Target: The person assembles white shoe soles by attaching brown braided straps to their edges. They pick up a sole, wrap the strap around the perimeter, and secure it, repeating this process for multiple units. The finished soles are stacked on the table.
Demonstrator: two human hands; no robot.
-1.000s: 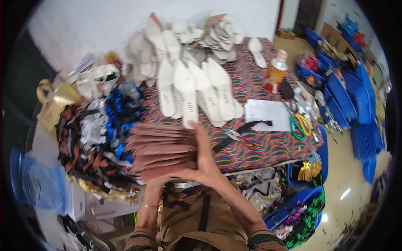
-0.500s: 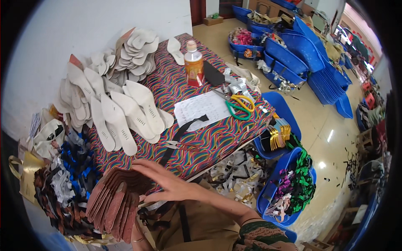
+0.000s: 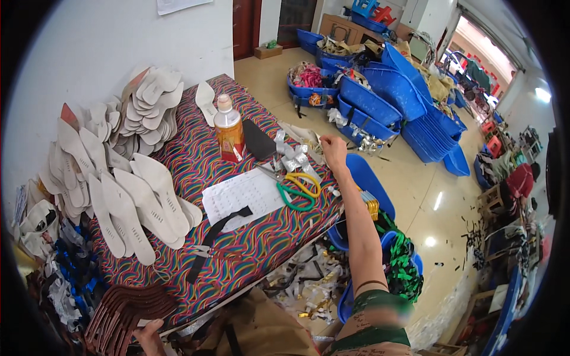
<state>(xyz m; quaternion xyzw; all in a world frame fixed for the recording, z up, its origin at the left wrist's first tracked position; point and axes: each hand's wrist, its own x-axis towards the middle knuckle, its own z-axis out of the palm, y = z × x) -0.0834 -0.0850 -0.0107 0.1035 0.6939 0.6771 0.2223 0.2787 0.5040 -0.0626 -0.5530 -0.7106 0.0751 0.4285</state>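
My left hand [image 3: 149, 337], partly cut off at the lower edge, grips a fanned stack of brown insoles [image 3: 127, 311] by its near side, thumb on top. The stack is beside the table's near left corner. Across the table, my right arm reaches to the far right edge. There my right hand [image 3: 335, 151] is closed beside a pale cloth [image 3: 303, 135]; whatever is in its fingers is hidden. Silver strips [image 3: 292, 155], scissors with yellow and green handles [image 3: 300, 191] and a printed sheet [image 3: 240, 199] lie left of that hand.
White insoles [image 3: 133, 210] are heaped on the patterned tablecloth [image 3: 261, 252] at left. A bottle [image 3: 229, 130], small snips [image 3: 205, 251] and a black strap [image 3: 222, 225] are on the table. Blue tubs [image 3: 371, 181] of strips stand right; more tubs [image 3: 392, 89] are stacked behind. Scraps [image 3: 303, 273] lie below.
My right hand has left the brown insoles and stretched out to the far right table edge. The left hand, still holding the stack, is lower in view. The view has shifted right and up.
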